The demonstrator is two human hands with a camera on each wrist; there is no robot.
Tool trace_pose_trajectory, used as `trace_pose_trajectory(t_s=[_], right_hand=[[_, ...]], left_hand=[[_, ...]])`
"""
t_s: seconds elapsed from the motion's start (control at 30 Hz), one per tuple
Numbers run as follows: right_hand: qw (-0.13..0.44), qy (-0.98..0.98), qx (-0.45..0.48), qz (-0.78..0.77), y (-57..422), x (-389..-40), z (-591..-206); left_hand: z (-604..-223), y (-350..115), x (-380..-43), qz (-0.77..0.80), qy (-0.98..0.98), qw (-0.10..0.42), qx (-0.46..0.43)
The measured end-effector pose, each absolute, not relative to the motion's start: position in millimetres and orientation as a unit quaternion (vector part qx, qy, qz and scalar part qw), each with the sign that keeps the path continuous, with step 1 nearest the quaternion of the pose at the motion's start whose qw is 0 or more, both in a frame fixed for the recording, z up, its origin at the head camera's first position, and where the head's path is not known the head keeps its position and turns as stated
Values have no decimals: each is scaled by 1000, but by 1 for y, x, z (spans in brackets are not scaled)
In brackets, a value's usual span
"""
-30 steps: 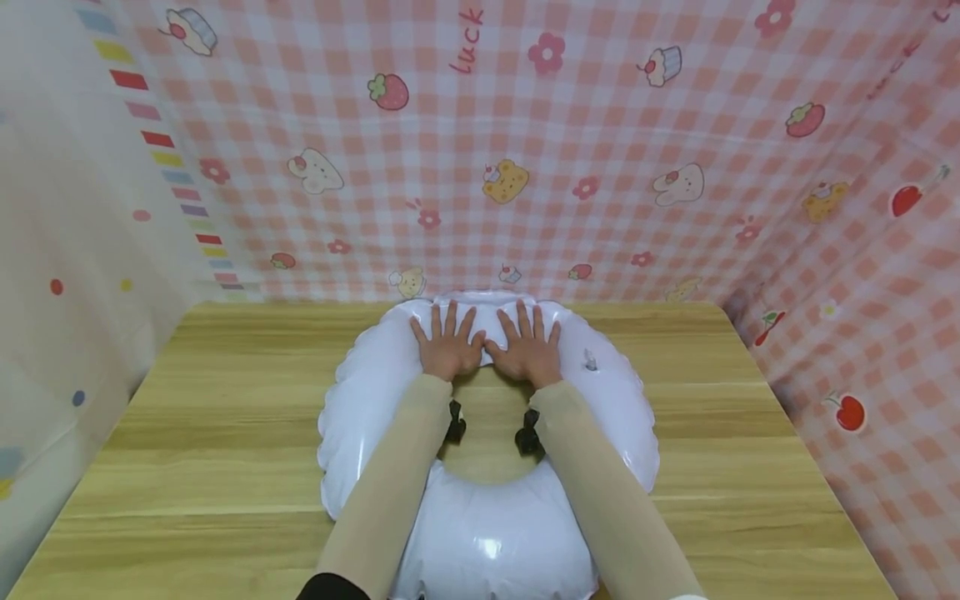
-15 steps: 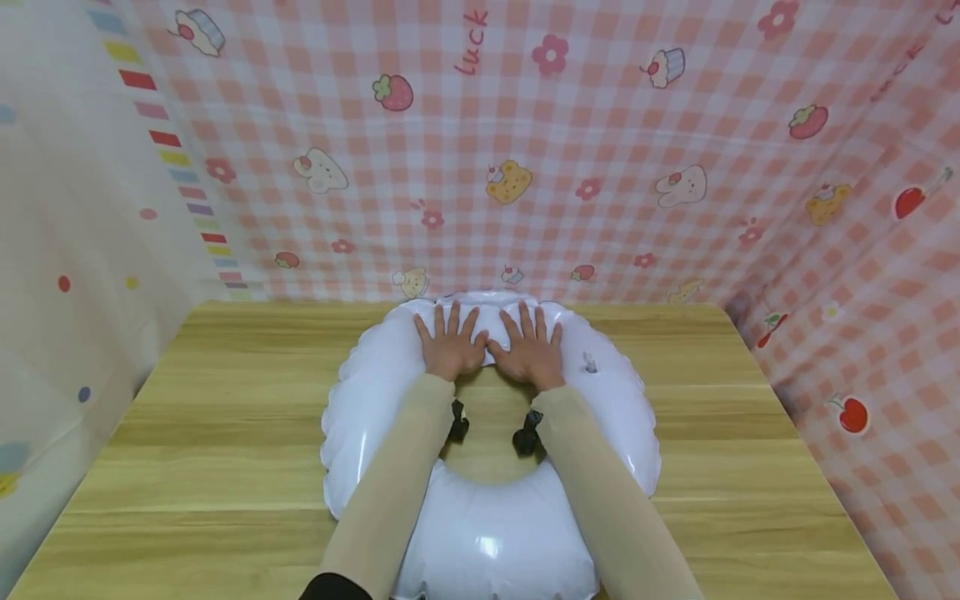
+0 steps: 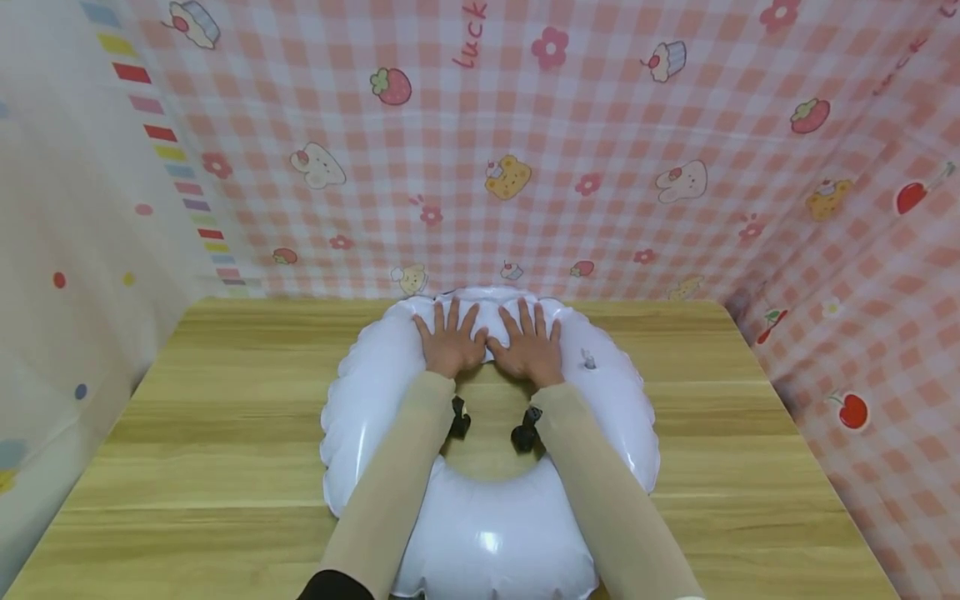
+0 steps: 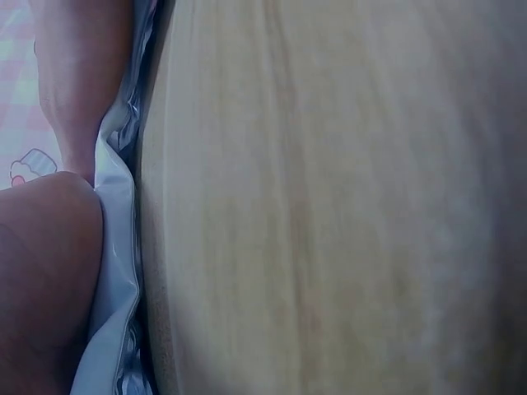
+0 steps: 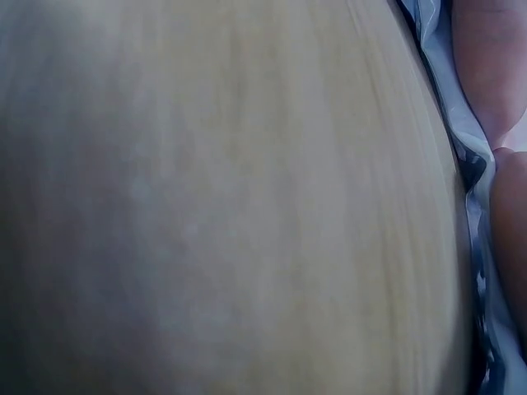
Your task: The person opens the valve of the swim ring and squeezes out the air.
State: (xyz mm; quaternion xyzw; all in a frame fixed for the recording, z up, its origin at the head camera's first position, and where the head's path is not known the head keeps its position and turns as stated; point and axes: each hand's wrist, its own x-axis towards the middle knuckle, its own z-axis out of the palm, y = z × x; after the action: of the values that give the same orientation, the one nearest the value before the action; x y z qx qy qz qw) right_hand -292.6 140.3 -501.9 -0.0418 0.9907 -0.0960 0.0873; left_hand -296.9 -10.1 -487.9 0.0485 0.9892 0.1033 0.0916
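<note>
A white inflatable swim ring (image 3: 495, 533) lies on the table, puffed up at its sides and near part. Its far section looks flatter beneath both palms. My left hand (image 3: 453, 346) presses there with fingers spread and straight. Just beside it, my right hand (image 3: 531, 350) presses the same section, fingers also spread, the two thumb tips meeting. A small clear valve (image 3: 589, 360) stands up on the ring, right of my right hand. In the left wrist view the ring's creased inner edge (image 4: 115, 239) runs under the hands; the right wrist view shows that edge too.
The wood-grain table (image 3: 225, 417) extends to both sides of the ring and shows through its hole. A pink checked cloth (image 3: 600, 117) hangs behind the far edge and on the right; a white dotted cloth (image 3: 82, 333) hangs at left.
Both hands stay pressed on the far part of the ring. The head view shifts only slightly; the ring keeps its place.
</note>
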Motion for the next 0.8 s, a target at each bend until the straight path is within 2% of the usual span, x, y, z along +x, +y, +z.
trace_pose_trajectory(t_s=[0.57, 0.8], right_hand=[[100, 989, -44, -102, 141, -293, -506], [87, 988, -45, -122, 145, -299, -504]], left_hand=[[-492, -11, -296, 129, 984, 114, 43], [-490, -12, -302, 144, 983, 98, 52]])
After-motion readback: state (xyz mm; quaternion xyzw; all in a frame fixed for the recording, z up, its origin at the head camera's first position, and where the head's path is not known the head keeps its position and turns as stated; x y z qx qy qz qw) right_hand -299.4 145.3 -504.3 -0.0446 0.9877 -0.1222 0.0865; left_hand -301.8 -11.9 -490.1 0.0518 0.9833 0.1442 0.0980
